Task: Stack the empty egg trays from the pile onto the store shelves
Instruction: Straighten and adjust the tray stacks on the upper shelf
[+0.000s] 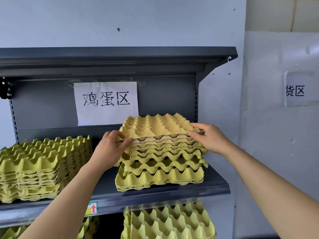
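Observation:
A stack of yellow-green pulp egg trays [162, 163] stands on the dark grey shelf [155, 192], right of centre. The top tray [155, 125] lies slightly askew on it. My left hand [112, 145] pinches the top tray's left edge, thumb on top and fingers under. My right hand [207, 137] holds its right front corner, fingers laid over the rim. A second, taller stack of trays [43, 166] sits at the shelf's left end.
A paper sign [106, 102] is taped to the shelf's back panel, under an upper shelf [120, 56]. More trays [169, 221] fill the level below. A white wall with another paper notice [296, 88] is to the right.

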